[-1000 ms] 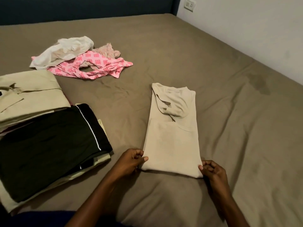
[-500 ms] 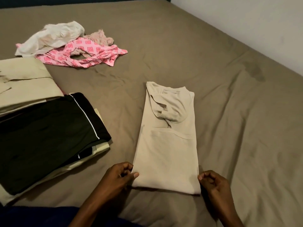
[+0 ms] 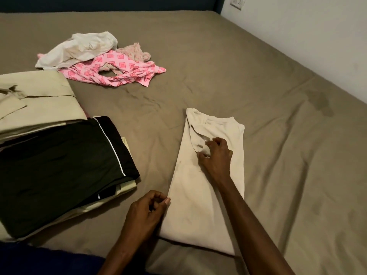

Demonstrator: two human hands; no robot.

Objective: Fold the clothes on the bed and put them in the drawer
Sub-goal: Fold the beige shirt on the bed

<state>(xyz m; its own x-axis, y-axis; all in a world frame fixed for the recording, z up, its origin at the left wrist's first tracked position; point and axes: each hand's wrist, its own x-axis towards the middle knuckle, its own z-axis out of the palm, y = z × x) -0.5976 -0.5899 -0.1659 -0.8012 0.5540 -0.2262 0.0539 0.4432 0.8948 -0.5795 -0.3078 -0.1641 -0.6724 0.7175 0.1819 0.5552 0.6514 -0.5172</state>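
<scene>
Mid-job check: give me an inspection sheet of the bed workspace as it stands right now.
Surface: brown bed sheet, wrinkled, dark stain near the right edge.
Job's things: beige shirt folded lengthwise; folded stack at left; unfolded pile beyond it.
Clutter: nothing seen.
Grippers: left hand pinches the shirt's near left edge; right hand grips the folded-in sleeve.
Cables: nothing seen.
Surroundings: white wall with socket, dark headboard; no drawer in view.
</scene>
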